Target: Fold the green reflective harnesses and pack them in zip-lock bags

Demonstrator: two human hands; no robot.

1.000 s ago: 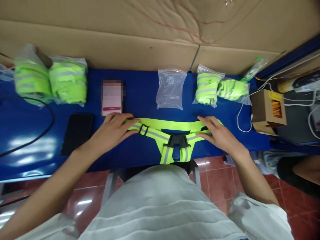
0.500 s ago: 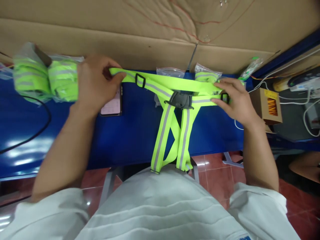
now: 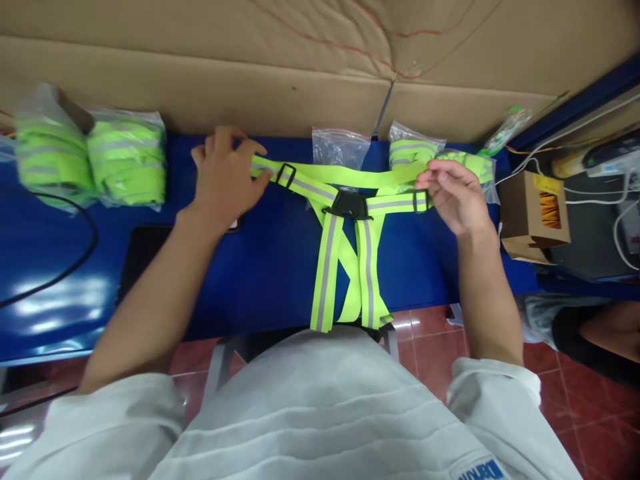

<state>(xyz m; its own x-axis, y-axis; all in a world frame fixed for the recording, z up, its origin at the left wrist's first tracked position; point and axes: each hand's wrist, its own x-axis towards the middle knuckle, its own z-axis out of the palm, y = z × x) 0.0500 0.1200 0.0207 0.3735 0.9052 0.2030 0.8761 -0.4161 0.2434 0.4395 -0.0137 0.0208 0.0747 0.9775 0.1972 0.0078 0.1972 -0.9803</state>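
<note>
A neon-yellow reflective harness vest (image 3: 327, 263) with grey stripes lies on the blue table, its lower straps hanging over the front edge. A black plastic piece (image 3: 350, 204) joins its straps at the middle, and a black slide buckle sits towards each side. My left hand (image 3: 225, 177) is at the belt's left end, fingers apart, with the strap end between thumb and forefinger. At the right end, my right hand (image 3: 457, 197) has its fingers drawn together on the belt beside the right buckle; its palm is partly turned up.
Bagged yellow vests (image 3: 127, 163) stand at the back left; others (image 3: 413, 152) lie at the back right near a clear zip bag (image 3: 340, 148). A dark phone-like object (image 3: 145, 257) is partly under my left forearm. An open cardboard box (image 3: 533, 213) and white cables are at right.
My left hand has moved right and its fingers have spread from their grip on the strap. My right hand has turned, palm more upward. The belt lies lower and slacker.
</note>
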